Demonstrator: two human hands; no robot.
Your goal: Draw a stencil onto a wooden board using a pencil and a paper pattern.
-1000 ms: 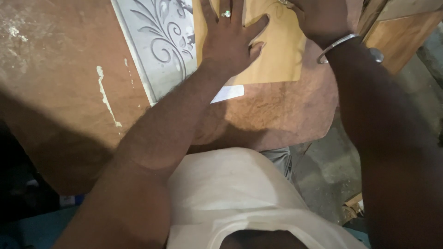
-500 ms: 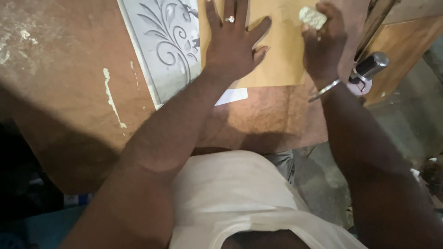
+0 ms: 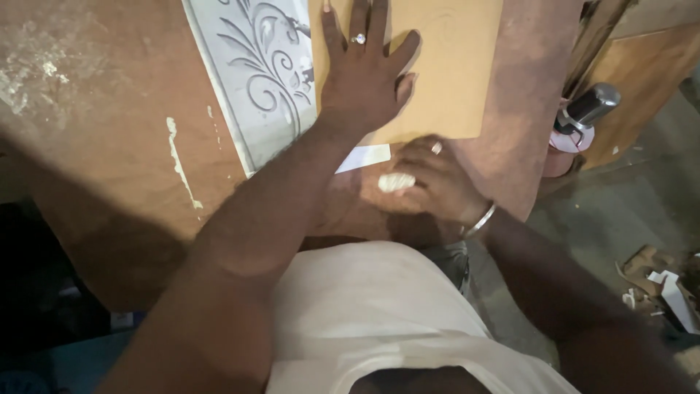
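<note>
My left hand (image 3: 364, 80) lies flat, fingers spread, on a tan board (image 3: 456, 66) that rests on the brown worktable (image 3: 109, 146). A ring sits on one finger. My right hand (image 3: 430, 182) is at the board's near edge, closed around a small pale crumpled pad (image 3: 396, 182); a metal bangle circles that wrist. A white panel with grey floral scrollwork (image 3: 255, 73) lies just left of the board, partly under my left hand.
A small white slip (image 3: 363, 157) pokes out under the board's near edge. A tool with a dark metal handle (image 3: 583, 117) stands at the table's right edge beside a wooden cabinet (image 3: 649, 66). Scraps (image 3: 656, 281) litter the grey floor at right.
My right hand came from the board's far right corner down to its near edge with the pale pad in it. My left hand stayed pressed on the board.
</note>
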